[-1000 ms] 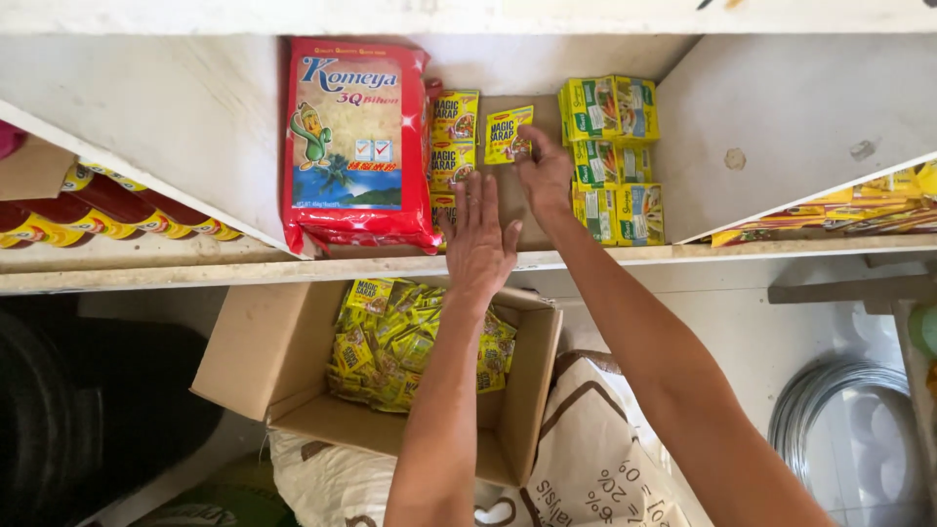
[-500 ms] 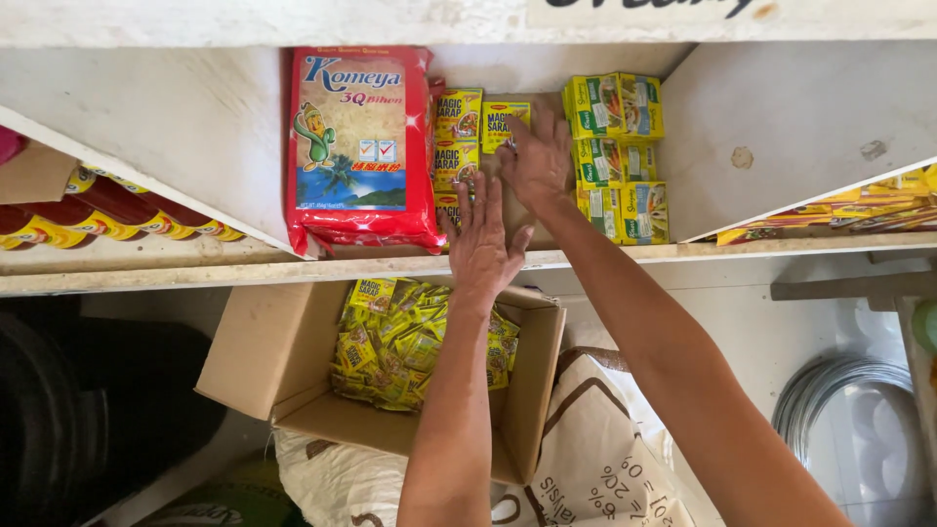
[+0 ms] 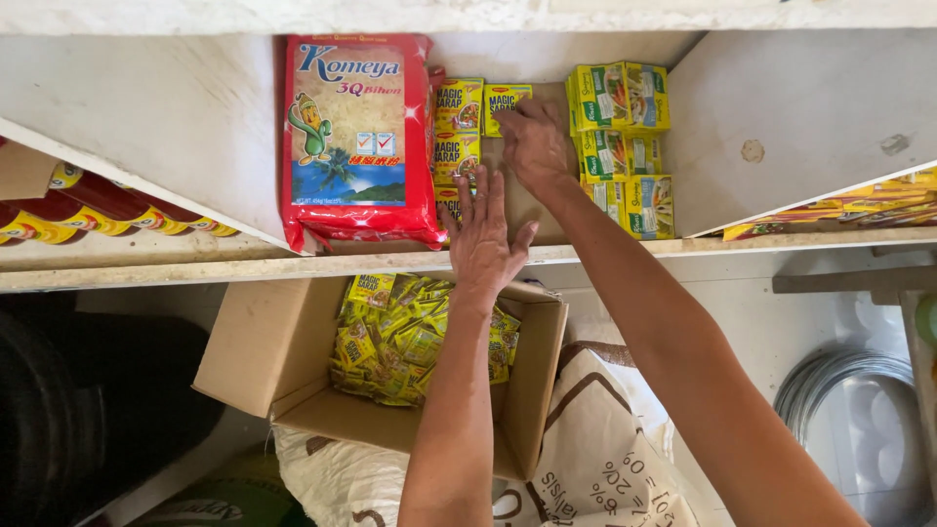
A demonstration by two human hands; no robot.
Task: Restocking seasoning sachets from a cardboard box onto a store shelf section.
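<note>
Overhead, reaching into a white shelf (image 3: pixel 146 127): left hand (image 3: pixel 483 239) spread flat, fingers wide, palm down on the brown board beside the yellow seasoning sachets (image 3: pixel 459 127) stacked at its 11 o'clock; right hand (image 3: pixel 532 141) further in, at 1 o'clock from the left, fingers curled over one yellow sachet (image 3: pixel 506 96) at the row's top. Flanked at 9 o'clock by a big red noodle bag (image 3: pixel 356 137), at 3 o'clock by green-yellow cube boxes (image 3: pixel 625 146). Below, at 6 o'clock, an open cardboard box (image 3: pixel 273 351) of loose sachets on a printed sack (image 3: pixel 586 459)
</note>
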